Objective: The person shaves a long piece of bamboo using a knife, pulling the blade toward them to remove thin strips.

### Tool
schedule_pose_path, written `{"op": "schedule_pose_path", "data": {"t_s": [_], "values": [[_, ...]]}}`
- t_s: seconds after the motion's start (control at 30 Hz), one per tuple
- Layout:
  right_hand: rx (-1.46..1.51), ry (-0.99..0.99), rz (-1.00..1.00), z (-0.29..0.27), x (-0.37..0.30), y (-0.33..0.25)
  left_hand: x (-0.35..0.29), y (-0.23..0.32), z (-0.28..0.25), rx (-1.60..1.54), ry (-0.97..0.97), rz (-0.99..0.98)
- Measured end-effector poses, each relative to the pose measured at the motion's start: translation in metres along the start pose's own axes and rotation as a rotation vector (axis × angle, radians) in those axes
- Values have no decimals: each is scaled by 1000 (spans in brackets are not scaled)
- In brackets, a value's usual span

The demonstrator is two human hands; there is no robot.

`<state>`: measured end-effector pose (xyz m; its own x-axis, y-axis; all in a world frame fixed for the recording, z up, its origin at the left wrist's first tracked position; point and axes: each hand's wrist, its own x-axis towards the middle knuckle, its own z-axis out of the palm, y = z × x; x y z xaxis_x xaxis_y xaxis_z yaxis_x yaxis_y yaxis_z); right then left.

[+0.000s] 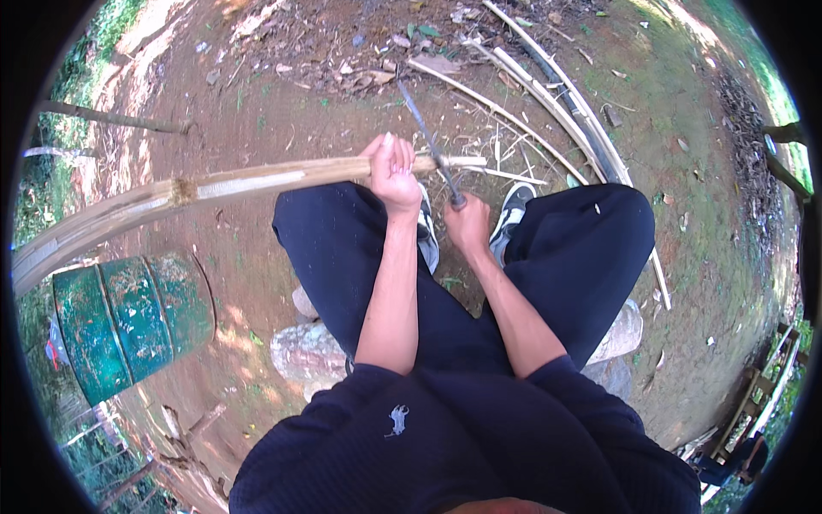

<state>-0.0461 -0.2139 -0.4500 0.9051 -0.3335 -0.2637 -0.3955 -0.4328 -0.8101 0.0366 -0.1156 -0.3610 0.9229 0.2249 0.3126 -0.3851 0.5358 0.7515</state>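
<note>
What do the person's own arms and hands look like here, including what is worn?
Both forearms are bare, with dark navy ribbed-knit sleeves pushed up to the elbows. The left hand and right hand wear no gloves; no rings or watch are visible. The top carries a small pale embroidered emblem.

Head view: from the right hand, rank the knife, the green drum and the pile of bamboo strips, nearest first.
From the right hand:
1. Knife, gripped in it, blade pointing away.
2. Pile of bamboo strips, on the ground ahead to the right.
3. Green drum, far left.

Long pale split bamboo pole (214, 187), lying nearly level across the knees, frayed at one node. Thin dark knife blade (424, 128), tilted, crossing the pole's right end.
</note>
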Motion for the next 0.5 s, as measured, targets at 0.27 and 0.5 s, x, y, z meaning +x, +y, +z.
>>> {"op": "schedule_pose_path", "data": {"t_s": [0.27,0.5], "values": [[-37,45,92,16,5,11,3,3,-1,-4,52,-4],[45,53,255,3,11,-12,-7,-1,12,11,31,-30]]}}
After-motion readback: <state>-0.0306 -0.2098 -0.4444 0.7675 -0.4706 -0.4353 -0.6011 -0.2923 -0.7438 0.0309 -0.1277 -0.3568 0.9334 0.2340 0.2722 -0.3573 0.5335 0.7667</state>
